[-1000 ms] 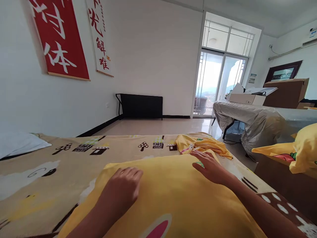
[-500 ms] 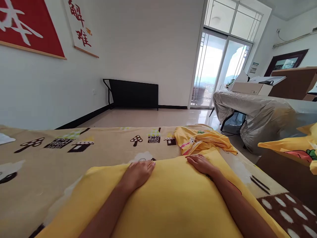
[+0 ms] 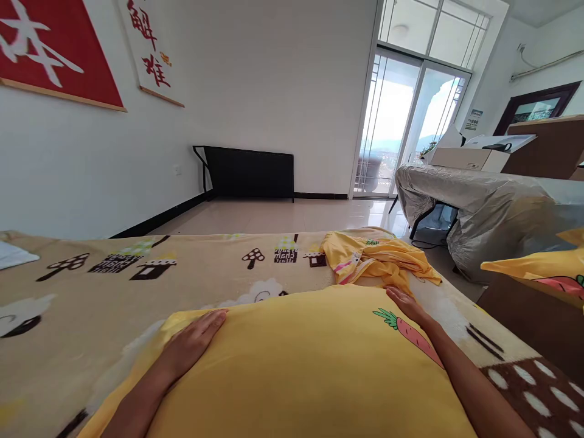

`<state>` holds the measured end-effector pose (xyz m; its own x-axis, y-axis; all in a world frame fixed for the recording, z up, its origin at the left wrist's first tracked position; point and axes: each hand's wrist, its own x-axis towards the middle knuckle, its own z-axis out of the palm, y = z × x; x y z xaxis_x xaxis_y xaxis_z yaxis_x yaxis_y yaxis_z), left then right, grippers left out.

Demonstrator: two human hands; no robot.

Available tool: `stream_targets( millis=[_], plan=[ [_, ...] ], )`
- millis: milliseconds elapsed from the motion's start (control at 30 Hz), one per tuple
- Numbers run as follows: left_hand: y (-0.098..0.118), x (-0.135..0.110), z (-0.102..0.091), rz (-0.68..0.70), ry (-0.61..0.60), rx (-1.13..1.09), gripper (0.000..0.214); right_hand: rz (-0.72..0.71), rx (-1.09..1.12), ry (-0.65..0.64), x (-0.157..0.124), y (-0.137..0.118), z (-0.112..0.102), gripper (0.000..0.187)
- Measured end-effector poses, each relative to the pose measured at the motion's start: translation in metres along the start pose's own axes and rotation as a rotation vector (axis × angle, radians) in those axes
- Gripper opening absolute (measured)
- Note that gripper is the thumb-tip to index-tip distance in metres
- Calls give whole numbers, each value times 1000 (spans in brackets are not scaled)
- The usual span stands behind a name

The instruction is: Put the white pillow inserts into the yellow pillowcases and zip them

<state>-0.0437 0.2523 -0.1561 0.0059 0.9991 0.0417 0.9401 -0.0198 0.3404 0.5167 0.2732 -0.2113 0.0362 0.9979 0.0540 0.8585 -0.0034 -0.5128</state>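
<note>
A plump yellow pillow with a carrot print near its right edge lies in front of me on a patterned beige blanket. My left hand rests flat on the pillow's far left part, fingers stretched out and holding nothing. At the far right corner, my right hand lies along the pillow's edge with its fingers extended. Just beyond that hand is a crumpled yellow cloth with pink and green print. The near end of the pillow runs out of view.
Another yellow printed fabric piece sits at the right edge above a brown box. Boxes stand on a plastic-covered table at the back right. A white item lies on the blanket's left. A black folded panel leans by the wall.
My hands have slid apart across the pillow, the left one leftward and nearer, the right one outward to the edge. The carrot print, mostly covered before, now shows.
</note>
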Motion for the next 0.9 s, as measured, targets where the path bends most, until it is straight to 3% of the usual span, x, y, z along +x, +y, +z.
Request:
stream_targets(
  millis=[167,300,367,467,567,633,733,800,900],
  plan=[
    [-19,1,-2,-145,-104,28,66,64,-73,126,-7,-20,-7,48],
    [-7,-15,-38,-144,-57,88,63,90,-104,263,-30,-50,-41,45],
    [21,-28,-64,-110,-10,124,62,33,-106,308,-52,-77,-61,46],
    [89,-50,-89,63,23,110,63,-223,-90,224,-100,-139,-83,50],
    [158,-64,-86,313,-89,-2,63,-442,-66,24,-145,-203,-87,59],
    [183,-68,-73,379,-138,-18,64,-500,-57,-71,-160,-225,-81,60],
    [180,-69,-53,382,-131,-9,64,-465,-54,-102,-158,-210,-65,58],
    [155,-69,-42,341,-93,-14,64,-377,-64,-51,-148,-176,-52,58],
    [100,-69,-26,226,-18,-37,64,-269,-64,81,-142,-111,-32,55]
  ],
)
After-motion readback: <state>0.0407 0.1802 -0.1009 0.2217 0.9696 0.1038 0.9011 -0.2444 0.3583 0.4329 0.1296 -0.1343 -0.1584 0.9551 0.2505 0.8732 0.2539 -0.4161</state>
